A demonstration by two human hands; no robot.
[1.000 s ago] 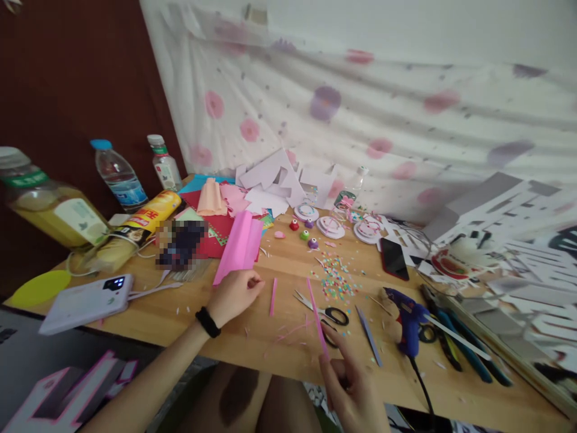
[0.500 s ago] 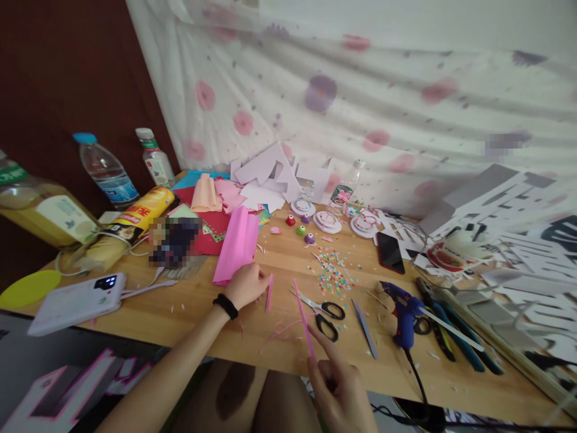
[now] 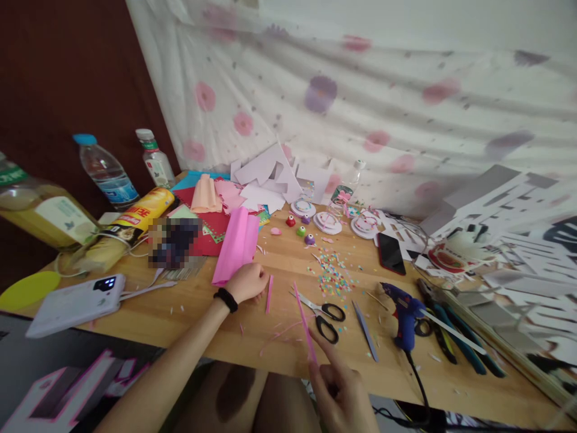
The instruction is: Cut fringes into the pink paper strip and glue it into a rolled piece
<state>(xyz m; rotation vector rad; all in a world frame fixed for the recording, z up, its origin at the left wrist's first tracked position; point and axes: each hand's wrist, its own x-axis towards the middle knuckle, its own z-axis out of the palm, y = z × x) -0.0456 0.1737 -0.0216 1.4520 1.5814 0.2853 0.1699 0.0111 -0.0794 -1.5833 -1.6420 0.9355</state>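
Observation:
My right hand (image 3: 338, 388), low at the desk's front edge, pinches a thin pink paper strip (image 3: 303, 316) that points up and away. The strip's far part passes beside black-handled scissors (image 3: 325, 313), which lie with blades apart. My left hand (image 3: 247, 281), a black band at its wrist, rests with curled fingers at the near end of a pink crepe paper roll (image 3: 238, 243). Whether anything is inside those fingers is hidden. Just right of them a second, shorter pink strip (image 3: 269, 293) lies on the wood. Thin pink offcuts (image 3: 282, 331) lie between the hands.
Colourful confetti (image 3: 333, 270) is scattered mid-desk. Tweezers (image 3: 365, 331), a blue glue gun (image 3: 406, 313) with its cord, pliers (image 3: 469, 343) and a phone (image 3: 391, 254) lie to the right. Bottles (image 3: 108, 171) and a power bank (image 3: 76, 304) are on the left.
My left hand has shifted very slightly, its fingers curled lower toward the desk. The right hand and its strip have sunk a touch; otherwise the scene looks the same.

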